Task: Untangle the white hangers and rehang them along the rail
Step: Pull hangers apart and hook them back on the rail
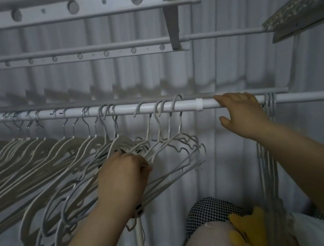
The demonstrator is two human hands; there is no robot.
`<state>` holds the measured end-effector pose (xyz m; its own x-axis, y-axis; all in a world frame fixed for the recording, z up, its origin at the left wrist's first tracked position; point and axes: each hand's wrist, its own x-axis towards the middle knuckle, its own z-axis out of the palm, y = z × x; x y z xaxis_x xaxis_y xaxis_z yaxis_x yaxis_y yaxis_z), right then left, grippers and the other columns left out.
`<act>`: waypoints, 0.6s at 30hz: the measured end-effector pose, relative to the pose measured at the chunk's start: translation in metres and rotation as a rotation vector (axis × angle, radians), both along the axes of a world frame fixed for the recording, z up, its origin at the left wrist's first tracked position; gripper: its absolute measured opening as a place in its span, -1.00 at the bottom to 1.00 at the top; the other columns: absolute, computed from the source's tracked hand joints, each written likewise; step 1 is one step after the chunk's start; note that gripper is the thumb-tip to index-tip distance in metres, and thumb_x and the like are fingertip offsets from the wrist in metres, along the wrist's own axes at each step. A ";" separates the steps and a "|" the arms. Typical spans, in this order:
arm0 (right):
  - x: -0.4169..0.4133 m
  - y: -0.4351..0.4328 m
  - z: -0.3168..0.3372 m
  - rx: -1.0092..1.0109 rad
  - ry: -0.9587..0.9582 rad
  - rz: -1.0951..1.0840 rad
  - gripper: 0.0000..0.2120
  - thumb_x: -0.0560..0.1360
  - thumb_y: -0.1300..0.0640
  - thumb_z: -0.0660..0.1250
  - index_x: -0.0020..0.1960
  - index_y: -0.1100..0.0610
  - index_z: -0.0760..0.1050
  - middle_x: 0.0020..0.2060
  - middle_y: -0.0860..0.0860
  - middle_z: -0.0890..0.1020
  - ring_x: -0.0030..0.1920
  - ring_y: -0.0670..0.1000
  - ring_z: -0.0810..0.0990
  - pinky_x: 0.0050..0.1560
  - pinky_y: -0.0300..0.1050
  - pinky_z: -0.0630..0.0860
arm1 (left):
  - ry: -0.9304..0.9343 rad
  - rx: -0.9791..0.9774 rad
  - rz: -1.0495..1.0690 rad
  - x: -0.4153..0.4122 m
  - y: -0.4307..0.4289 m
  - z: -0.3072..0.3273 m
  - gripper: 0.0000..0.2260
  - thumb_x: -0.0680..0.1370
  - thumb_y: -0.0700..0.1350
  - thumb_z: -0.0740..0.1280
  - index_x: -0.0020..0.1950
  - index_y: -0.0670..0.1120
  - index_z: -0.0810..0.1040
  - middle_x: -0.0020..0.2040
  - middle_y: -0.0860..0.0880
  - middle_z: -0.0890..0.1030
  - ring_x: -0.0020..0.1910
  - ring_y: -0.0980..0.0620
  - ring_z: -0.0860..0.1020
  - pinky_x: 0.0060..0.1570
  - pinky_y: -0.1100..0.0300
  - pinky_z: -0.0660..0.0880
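A white rail runs across the middle of the view. Several white hangers hang from it in a slanted row on the left. A tangled cluster of thin white hangers hangs near the rail's middle. My left hand grips the shoulders of this cluster from below, fingers curled round the wires. My right hand rests on top of the rail to the right of the cluster, fingers draped over the bar, thumb below. A few more thin hangers hang just right of that hand.
A second rail and perforated white bars sit higher up. White curtains form the backdrop. Below lie a houndstooth cloth, a yellow item and a stand's pole with round bases on the floor.
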<state>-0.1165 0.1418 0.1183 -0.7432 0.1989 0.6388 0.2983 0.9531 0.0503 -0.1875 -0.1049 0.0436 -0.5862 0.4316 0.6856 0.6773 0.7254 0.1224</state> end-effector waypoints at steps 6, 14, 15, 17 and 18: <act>0.010 0.010 0.004 0.023 -0.036 0.098 -0.47 0.52 0.11 0.23 0.45 0.08 0.16 0.41 0.04 0.29 0.40 0.05 0.23 0.39 -0.14 0.03 | -0.032 0.165 -0.019 0.006 0.037 0.011 -0.80 0.54 -0.02 0.24 -0.02 -0.03 0.63 -0.06 -0.05 0.67 -0.02 -0.05 0.59 -0.23 0.23 0.33; 0.023 0.033 -0.009 0.012 0.078 0.277 -0.52 0.43 0.17 0.28 0.34 0.22 0.37 0.34 0.18 0.41 0.37 0.17 0.35 0.40 0.01 0.17 | -0.184 0.067 0.048 0.004 0.077 0.004 -0.75 0.54 0.00 0.21 -0.08 -0.09 0.64 -0.12 -0.06 0.68 -0.09 -0.05 0.61 -0.21 0.21 0.41; 0.023 0.036 -0.011 0.009 0.103 0.298 -0.55 0.39 0.19 0.28 0.27 0.26 0.44 0.26 0.22 0.49 0.30 0.22 0.43 0.34 0.08 0.25 | -0.198 0.052 0.056 0.006 0.078 0.001 -0.75 0.54 0.00 0.21 -0.06 -0.08 0.64 -0.11 -0.05 0.68 -0.07 -0.04 0.61 -0.20 0.21 0.41; 0.023 0.040 -0.016 0.003 0.167 0.339 -0.60 0.33 0.22 0.27 0.15 0.29 0.53 0.10 0.24 0.60 0.13 0.28 0.55 0.20 0.14 0.38 | -0.199 0.025 0.067 0.010 0.078 -0.004 -0.77 0.54 0.02 0.21 0.00 -0.03 0.63 -0.03 -0.01 0.67 0.00 0.00 0.59 -0.16 0.22 0.41; 0.022 0.039 -0.018 -0.006 0.177 0.364 -0.63 0.34 0.22 0.25 0.12 0.29 0.55 0.05 0.23 0.62 0.09 0.26 0.57 0.15 0.10 0.41 | -0.200 0.019 0.065 0.013 0.076 -0.007 -0.77 0.54 0.02 0.21 0.03 -0.01 0.62 0.01 0.00 0.66 0.03 0.01 0.58 -0.14 0.23 0.42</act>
